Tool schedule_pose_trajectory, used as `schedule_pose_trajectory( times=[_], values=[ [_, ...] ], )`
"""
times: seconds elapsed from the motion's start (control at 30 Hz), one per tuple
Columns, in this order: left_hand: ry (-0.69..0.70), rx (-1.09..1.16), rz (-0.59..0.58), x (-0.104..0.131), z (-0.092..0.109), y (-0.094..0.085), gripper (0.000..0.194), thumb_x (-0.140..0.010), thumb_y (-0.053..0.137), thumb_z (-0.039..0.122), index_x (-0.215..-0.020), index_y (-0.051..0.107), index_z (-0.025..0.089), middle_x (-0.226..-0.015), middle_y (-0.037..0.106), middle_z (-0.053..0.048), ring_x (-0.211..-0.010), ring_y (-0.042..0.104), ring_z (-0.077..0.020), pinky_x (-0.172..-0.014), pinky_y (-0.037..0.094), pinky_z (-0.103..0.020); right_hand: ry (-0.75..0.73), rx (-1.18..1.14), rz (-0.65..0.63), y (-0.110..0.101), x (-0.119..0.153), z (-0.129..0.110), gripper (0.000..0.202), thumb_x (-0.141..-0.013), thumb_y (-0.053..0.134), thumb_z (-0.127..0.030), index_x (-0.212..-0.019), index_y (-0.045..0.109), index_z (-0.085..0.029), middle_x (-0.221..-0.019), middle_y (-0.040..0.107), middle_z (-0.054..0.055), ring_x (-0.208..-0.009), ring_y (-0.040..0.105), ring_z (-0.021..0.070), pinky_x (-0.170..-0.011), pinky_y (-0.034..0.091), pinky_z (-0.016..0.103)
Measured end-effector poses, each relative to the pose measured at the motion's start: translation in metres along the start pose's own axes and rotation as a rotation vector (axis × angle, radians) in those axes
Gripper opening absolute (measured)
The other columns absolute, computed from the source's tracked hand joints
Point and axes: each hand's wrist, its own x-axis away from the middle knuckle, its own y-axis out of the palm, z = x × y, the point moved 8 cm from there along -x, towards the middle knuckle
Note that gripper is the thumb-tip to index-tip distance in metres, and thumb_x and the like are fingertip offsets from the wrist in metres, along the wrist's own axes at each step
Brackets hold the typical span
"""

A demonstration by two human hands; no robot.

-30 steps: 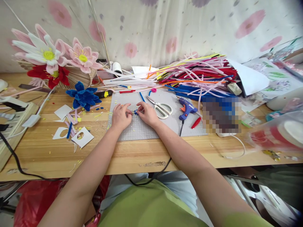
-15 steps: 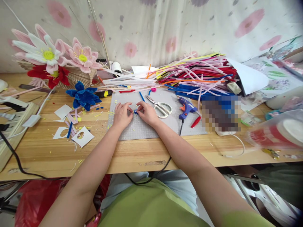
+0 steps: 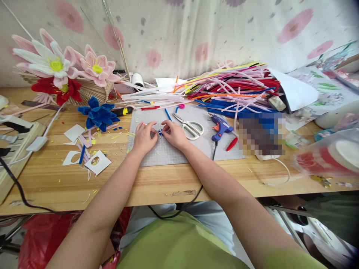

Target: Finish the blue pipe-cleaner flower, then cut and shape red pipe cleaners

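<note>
The small blue piece (image 3: 160,132) between the fingertips of the left hand (image 3: 144,138) and right hand (image 3: 174,134) is partly covered and too small for its form to be determined; finger contact cannot be confirmed. Lettering on the blue glue gun (image 3: 222,127) is illegible; its black cord (image 3: 215,147) passes out of sight under the right forearm (image 3: 215,175). A pixelated patch (image 3: 262,134) obscures an item. The plastic-covered cup (image 3: 347,153) is blurred. The bottom edge cuts off the red plastic bag (image 3: 39,239).
</note>
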Motion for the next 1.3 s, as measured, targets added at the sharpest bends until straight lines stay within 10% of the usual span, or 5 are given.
schedule_pose_trajectory(
  times=[1.3],
  values=[
    [-0.079, 0.043, 0.128, -0.004, -0.004, -0.009, 0.046, -0.066, 0.054, 0.005, -0.110, 0.049, 0.020, -0.094, 0.068, -0.004, -0.104, 0.054, -0.0254, -0.100, 0.037, -0.044, -0.005, 0.008, 0.002, 0.000, -0.001, -0.001, 0.028, -0.077, 0.055, -0.011, -0.103, 0.054, -0.020, -0.082, 0.067, 0.000, -0.080, 0.057, 0.0166, -0.076, 0.044, 0.030]
  ],
)
